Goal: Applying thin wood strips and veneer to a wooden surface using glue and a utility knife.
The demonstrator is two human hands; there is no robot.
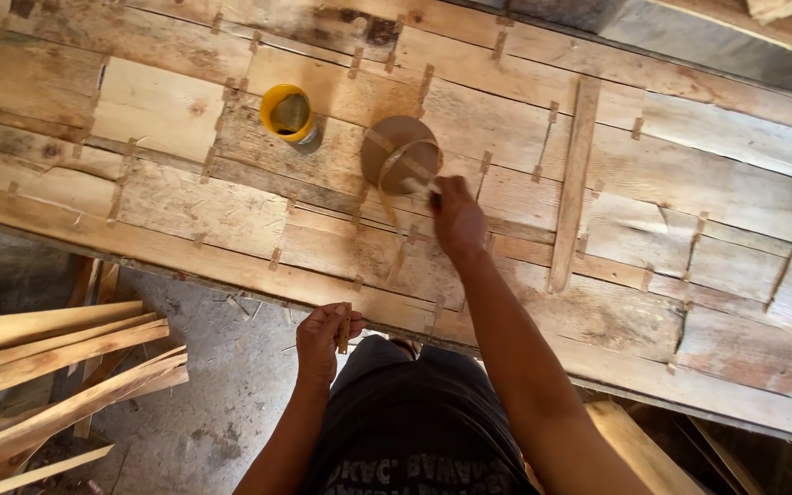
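My right hand (456, 220) reaches over a big panel of joined wooden boards (689, 183) and grips the loose end of a brown tape strip. The strip runs from a roll of brown tape (400, 152) that lies on the panel just beyond the hand. My left hand (324, 339) is near the panel's front edge, close to my body, and pinches a short piece of brown tape (345, 328). Many short brown tape pieces bridge the seams between the boards.
A small yellow cup (288, 112) stands on the panel left of the roll. A narrow wooden strip (573, 183) lies upright across the boards on the right. Loose wooden slats (57, 367) are piled on the grey floor (203, 403) at the lower left.
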